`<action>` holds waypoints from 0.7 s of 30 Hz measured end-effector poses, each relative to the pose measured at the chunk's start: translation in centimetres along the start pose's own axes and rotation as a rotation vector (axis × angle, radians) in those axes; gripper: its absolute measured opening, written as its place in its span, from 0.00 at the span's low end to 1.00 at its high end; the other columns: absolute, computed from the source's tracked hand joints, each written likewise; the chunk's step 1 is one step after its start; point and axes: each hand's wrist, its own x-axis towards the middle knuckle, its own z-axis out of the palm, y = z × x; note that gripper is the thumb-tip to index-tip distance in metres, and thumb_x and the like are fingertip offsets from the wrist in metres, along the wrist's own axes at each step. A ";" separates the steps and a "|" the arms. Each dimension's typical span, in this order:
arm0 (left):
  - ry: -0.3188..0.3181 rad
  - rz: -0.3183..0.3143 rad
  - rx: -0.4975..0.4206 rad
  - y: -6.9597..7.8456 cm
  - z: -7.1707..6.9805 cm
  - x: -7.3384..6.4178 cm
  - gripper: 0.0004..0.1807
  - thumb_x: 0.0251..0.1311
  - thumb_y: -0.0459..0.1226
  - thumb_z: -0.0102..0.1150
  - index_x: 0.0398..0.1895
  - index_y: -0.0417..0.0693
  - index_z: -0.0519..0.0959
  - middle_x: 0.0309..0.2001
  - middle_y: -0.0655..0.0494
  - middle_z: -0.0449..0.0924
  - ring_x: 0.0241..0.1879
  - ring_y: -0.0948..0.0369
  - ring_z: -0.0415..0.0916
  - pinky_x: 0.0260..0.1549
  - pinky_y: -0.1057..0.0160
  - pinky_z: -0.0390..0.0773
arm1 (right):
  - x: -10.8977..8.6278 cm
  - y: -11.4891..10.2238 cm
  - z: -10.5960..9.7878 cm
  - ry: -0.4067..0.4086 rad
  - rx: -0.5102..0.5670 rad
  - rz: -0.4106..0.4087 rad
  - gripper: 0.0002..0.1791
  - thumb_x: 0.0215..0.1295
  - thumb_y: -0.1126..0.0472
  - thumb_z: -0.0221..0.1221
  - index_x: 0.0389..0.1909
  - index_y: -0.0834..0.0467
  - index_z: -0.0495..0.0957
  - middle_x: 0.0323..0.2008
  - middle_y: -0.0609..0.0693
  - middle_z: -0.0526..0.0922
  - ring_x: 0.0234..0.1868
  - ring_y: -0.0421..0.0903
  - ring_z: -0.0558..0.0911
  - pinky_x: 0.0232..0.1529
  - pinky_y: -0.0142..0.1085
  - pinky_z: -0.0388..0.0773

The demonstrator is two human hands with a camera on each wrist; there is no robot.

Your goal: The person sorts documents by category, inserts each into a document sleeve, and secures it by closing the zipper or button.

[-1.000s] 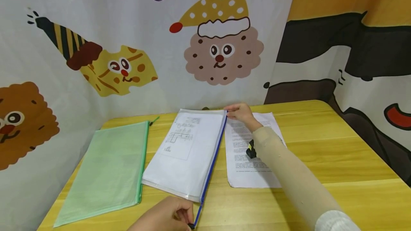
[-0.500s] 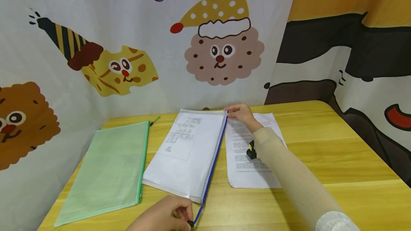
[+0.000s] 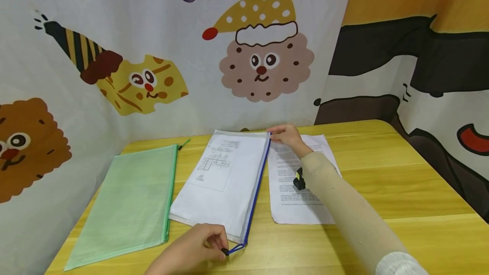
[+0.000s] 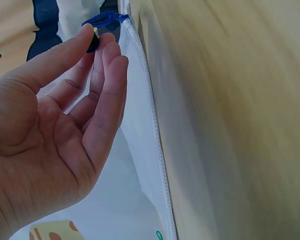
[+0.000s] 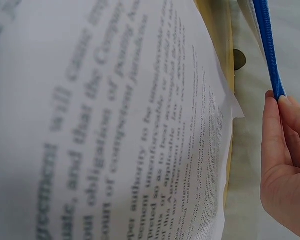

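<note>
A clear zip document bag (image 3: 214, 198) with a blue zipper edge (image 3: 258, 186) lies mid-table in the head view, papers with a line drawing showing inside. At its near right corner my left hand (image 3: 192, 245) pinches the black zipper pull (image 3: 225, 251), whose blue cord (image 3: 237, 248) is bent in a loop. My right hand (image 3: 288, 138) pinches the bag's far right corner between thumb and fingers. In the right wrist view, the blue zipper's end (image 5: 277, 82) sits between those fingertips. Seen from the left wrist, the pull (image 4: 93, 44) is held between thumb and fingertips.
A green zip bag (image 3: 126, 203) lies flat on the wooden table (image 3: 382, 173) at left. Printed sheets (image 3: 298, 211) lie at right, partly beneath my right forearm. A small black device (image 3: 299, 178) shows at that forearm. A cartoon-print curtain (image 3: 153, 20) stands behind the table.
My left hand has moved slightly up and away from the table's near edge with the zipper pull; the blue cord went from stretched straight to slack and looped. The right hand stays put.
</note>
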 end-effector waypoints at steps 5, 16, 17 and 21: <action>0.020 0.005 0.031 -0.1 -0.5 0.3 0.05 0.58 0.35 0.68 0.32 0.50 0.80 0.35 0.62 0.84 0.32 0.71 0.76 0.35 0.72 0.76 | 0.0 0.0 0.0 0.000 0.013 0.004 0.18 0.66 0.73 0.60 0.57 0.67 0.79 0.56 0.65 0.81 0.36 0.37 0.85 0.55 0.42 0.82; 0.064 0.013 0.107 -0.2 -0.8 1.2 0.06 0.57 0.34 0.69 0.32 0.51 0.80 0.32 0.62 0.81 0.31 0.71 0.73 0.32 0.72 0.74 | 0.2 0.3 0.1 0.000 0.010 0.002 0.19 0.65 0.73 0.60 0.57 0.67 0.79 0.57 0.65 0.81 0.40 0.40 0.84 0.56 0.43 0.82; 0.065 0.014 0.109 -0.2 -0.8 1.3 0.06 0.57 0.34 0.69 0.32 0.51 0.80 0.32 0.62 0.81 0.31 0.71 0.73 0.32 0.71 0.74 | 0.2 0.3 0.1 0.000 0.008 0.002 0.19 0.65 0.73 0.60 0.58 0.66 0.79 0.57 0.66 0.80 0.40 0.41 0.84 0.57 0.43 0.82; 0.077 0.023 0.133 -0.3 -0.9 1.6 0.06 0.57 0.34 0.69 0.32 0.52 0.80 0.33 0.63 0.82 0.32 0.72 0.74 0.33 0.71 0.75 | 0.3 0.5 0.2 0.002 0.010 -0.001 0.20 0.65 0.74 0.60 0.58 0.66 0.79 0.58 0.66 0.80 0.40 0.40 0.84 0.57 0.43 0.82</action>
